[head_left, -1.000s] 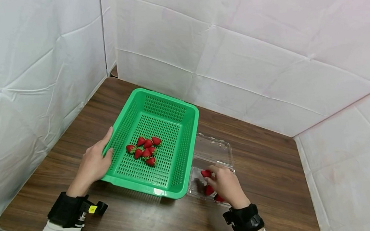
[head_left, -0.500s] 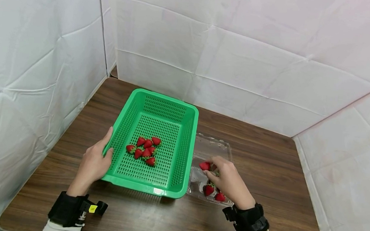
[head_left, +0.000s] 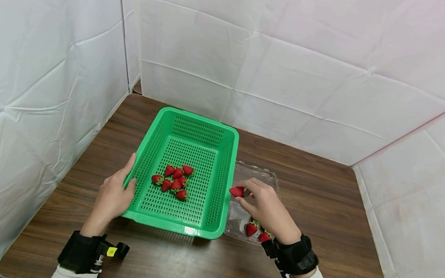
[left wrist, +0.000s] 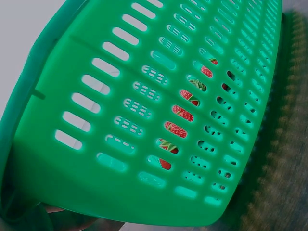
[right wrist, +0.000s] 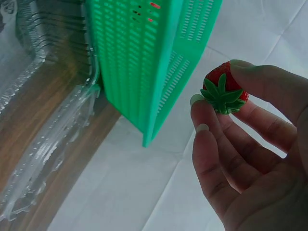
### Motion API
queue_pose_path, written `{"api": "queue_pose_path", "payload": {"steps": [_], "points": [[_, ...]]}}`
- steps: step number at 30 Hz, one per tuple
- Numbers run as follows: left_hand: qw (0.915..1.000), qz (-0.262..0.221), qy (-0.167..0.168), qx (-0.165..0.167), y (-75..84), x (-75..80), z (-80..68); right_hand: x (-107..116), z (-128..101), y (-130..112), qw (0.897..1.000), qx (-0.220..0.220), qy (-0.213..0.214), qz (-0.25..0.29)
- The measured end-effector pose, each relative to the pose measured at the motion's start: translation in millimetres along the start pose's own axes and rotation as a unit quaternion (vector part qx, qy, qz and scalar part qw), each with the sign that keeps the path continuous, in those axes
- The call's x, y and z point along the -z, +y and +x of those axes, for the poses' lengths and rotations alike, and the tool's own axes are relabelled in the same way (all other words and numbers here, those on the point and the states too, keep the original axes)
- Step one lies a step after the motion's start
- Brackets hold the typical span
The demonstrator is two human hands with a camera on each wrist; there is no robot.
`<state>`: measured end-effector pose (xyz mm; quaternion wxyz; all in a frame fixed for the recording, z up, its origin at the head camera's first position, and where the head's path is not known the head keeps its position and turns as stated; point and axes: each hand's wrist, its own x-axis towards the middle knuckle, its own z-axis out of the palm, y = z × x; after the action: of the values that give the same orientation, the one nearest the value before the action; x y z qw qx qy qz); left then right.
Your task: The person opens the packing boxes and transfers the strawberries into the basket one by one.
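Observation:
My right hand (head_left: 258, 200) pinches a red strawberry (head_left: 236, 191) by its fingertips, just above the right rim of the green basket (head_left: 224, 187). In the right wrist view the strawberry (right wrist: 223, 89) shows its green leaves between thumb and fingers (right wrist: 204, 125). My left hand (head_left: 114, 193) grips the basket's left rim. Several strawberries (head_left: 174, 180) lie on the basket floor, also visible through the slots as strawberries (left wrist: 183, 115) in the left wrist view. Two strawberries (head_left: 256, 231) lie in the clear plastic clamshell (head_left: 256, 176) beside the basket.
The basket and clamshell stand on a brown wooden table (head_left: 319, 207). White panels (head_left: 290, 74) enclose the table at the back and both sides. Black wrist straps (head_left: 293, 258) sit on both forearms.
My right hand has lifted a strawberry out of the clamshell and carried it left towards the basket's right rim. The left hand and the basket have stayed put.

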<state>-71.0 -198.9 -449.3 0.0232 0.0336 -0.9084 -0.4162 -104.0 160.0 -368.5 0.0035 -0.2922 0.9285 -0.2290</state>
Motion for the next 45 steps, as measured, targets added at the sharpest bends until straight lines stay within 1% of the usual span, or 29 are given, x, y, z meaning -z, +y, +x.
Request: {"api": "queue_pose_path", "payload": {"steps": [7, 11, 17, 25, 33, 39, 45], "points": [[0.9999, 0.001, 0.007, -0.007, 0.4, -0.2, -1.0, -0.8, 13.4, -7.9, 1.000, 0.028, 0.003, -0.013], [1.0000, 0.001, 0.007, -0.007, 1.0, 0.1, -1.4, -1.8, 22.4, -13.5, 0.999, 0.038, 0.001, -0.035], [1.0000, 0.001, 0.007, -0.006, 1.0, 0.5, -1.3, -3.1, 37.7, -22.1, 0.997, 0.042, -0.008, -0.072], [1.0000, 0.000, 0.003, -0.001, 1.0, 0.5, -1.3, -8.5, 57.5, -31.9, 0.993, 0.060, -0.034, -0.099], [1.0000, -0.001, 0.008, -0.003, 1.0, 0.3, -1.3, -18.2, 81.1, -40.9, 0.987, 0.082, -0.059, -0.125], [1.0000, -0.002, 0.005, -0.004, 1.6, 0.2, -1.0, -25.0, 95.8, -48.1, 0.982, 0.081, -0.096, -0.140], [1.0000, -0.005, 0.004, -0.003, 2.2, 0.1, -0.7, -33.5, 108.2, -55.8, 0.978, 0.086, -0.117, -0.149]]}}
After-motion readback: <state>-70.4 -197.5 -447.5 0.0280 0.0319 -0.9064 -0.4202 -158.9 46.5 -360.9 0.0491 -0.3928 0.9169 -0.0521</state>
